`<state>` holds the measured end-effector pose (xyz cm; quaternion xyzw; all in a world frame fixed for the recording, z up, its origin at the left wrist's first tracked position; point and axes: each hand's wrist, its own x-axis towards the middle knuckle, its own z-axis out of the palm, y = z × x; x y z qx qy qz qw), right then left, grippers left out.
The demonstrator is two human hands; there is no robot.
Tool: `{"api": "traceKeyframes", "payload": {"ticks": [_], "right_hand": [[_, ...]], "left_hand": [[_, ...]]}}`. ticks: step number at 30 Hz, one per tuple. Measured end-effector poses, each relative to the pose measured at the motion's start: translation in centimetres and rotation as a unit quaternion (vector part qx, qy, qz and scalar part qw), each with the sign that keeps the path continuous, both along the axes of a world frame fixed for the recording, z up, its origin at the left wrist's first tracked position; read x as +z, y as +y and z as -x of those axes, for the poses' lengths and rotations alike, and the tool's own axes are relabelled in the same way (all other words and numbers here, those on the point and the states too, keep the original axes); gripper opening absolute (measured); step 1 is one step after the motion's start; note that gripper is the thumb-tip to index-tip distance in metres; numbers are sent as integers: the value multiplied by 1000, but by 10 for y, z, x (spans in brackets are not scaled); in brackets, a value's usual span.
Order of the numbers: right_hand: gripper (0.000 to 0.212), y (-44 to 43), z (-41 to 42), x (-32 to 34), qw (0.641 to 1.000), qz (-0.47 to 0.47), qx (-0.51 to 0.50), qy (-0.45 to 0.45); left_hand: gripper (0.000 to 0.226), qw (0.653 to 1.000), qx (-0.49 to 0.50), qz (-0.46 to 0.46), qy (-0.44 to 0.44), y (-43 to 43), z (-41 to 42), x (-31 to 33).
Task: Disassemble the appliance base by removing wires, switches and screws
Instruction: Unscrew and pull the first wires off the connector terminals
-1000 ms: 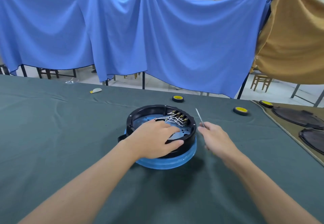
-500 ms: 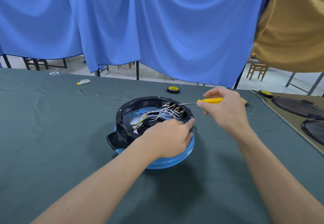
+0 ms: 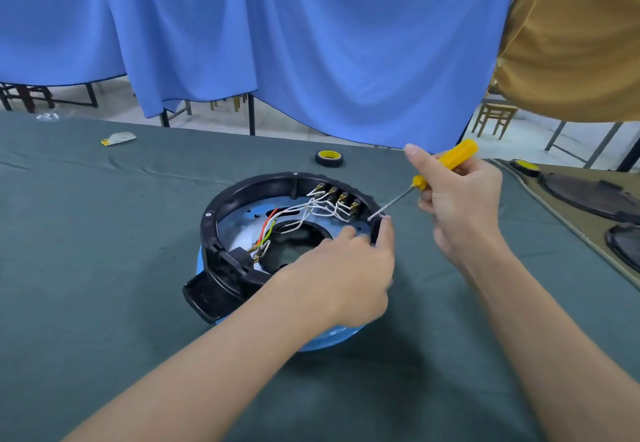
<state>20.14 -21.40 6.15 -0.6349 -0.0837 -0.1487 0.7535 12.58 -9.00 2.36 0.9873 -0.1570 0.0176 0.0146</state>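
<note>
My right hand grips the screwdriver, its shaft slanting down and left from my fist to the screw on the right rim of the base. My left hand pinches that rim just beside the screw, bracing the base.

Surface: covered in dark green cloth, lightly creased toward the far edge. Appliance base rests near centre, black ring up, blue shell down on the cloth. Black tape roll with yellow core lies flat just beyond it. White-and-yellow scrap far left; clear plastic bit at the far left edge. Olive mat on the right carries a second tape roll and two dark round plates.
</note>
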Motion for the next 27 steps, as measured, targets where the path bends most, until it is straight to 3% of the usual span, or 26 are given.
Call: {"api": "traceKeyframes", "payload": {"ticks": [6, 11, 19, 27], "right_hand": [[41, -4, -11, -7, 1000, 16, 1, -12], [21, -6, -13, -9, 997, 70, 17, -17], [16, -14, -9, 1, 983, 161, 88, 6], [13, -17, -5, 4, 967, 228, 108, 17]], "left_hand": [[76, 1000, 7, 2, 0, -1, -1, -3], [76, 999, 2, -10, -34, 1, 2, -1], [79, 997, -19, -47, -66, 9, 1, 7], [77, 999, 11, -7, -53, 6, 3, -1]]}}
